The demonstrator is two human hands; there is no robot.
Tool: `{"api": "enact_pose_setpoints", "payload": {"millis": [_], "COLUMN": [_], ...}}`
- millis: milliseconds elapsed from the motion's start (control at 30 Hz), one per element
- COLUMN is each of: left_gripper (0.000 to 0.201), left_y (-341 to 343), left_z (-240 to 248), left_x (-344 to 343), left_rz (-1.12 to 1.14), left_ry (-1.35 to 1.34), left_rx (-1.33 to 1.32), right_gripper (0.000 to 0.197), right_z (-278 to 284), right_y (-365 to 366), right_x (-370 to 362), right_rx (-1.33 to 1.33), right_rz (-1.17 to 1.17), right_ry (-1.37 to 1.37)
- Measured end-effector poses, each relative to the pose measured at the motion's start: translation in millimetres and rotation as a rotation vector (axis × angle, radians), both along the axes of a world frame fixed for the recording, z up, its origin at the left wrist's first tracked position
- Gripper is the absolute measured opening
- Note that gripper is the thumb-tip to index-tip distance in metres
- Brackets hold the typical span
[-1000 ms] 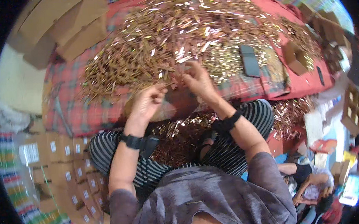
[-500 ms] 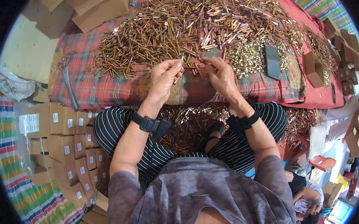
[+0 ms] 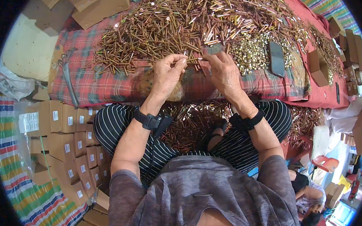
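Observation:
My left hand [image 3: 167, 74] is closed in a pinch on a thin brass-coloured metal bolt [image 3: 192, 60], which points to the right. At the bolt's right end, the fingers of my right hand [image 3: 226, 73] are bent together. A small shiny piece shows at those fingertips, too small to tell apart surely. Beyond both hands spreads a large heap of similar brass-coloured bolts [image 3: 155, 36] on a red plaid cloth [image 3: 117, 88]. To the right of my right hand lies a heap of small gold-coloured nuts [image 3: 248, 53].
A dark phone [image 3: 276, 59] lies by the nuts. At the cloth's left is a long metal tool [image 3: 68, 80]. An open carton [image 3: 318, 69] stands right; stacked cartons [image 3: 63, 149] fill the left. More bolts [image 3: 182, 131] lie below between my legs. Another person [image 3: 312, 196] is at lower right.
The bolt in my left hand has swung from slanting to nearly level, pointing right. My right hand's fingers have curled down and come to its end.

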State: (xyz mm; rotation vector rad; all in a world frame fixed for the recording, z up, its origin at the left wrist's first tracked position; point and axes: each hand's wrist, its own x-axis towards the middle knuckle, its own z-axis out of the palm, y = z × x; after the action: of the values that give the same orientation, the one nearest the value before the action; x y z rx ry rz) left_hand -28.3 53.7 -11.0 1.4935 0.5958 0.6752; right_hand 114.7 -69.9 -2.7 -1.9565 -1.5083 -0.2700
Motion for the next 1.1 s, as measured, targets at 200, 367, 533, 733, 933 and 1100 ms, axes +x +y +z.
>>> {"api": "enact_pose_setpoints", "payload": {"millis": [200,367,533,733,933,1100], "left_gripper": [0.018,0.025,0.023,0.014,0.014,0.012], "left_y": [-4,-11,-5,-2,-3,-3], "left_z": [1,-6,-16,-16,-12,-12], "left_x": [2,5,-1,3,1,0], "left_rz": [0.024,-0.113,-0.193,-0.145,-0.127,-0.101], "left_ry": [0.139,0.157,0.019,-0.08,-0.075,-0.056], "left_rx": [0.407,0.193,-0.395,-0.649,-0.666,-0.612], "right_gripper": [0.034,0.03,0.018,0.01,0.011,0.007], "right_z": [0,-9,-4,-32,-35,-33], "right_y": [1,3,2,-11,-8,-6], "right_x": [-4,-11,-6,64,67,66], "right_rx": [0.027,0.032,0.043,-0.175,-0.293,-0.279], "right_rz": [0.018,0.11,0.06,-0.311,-0.34,-0.372], "right_ry": [-0.073,0.04,0.446,-0.113,-0.236,-0.254]}}
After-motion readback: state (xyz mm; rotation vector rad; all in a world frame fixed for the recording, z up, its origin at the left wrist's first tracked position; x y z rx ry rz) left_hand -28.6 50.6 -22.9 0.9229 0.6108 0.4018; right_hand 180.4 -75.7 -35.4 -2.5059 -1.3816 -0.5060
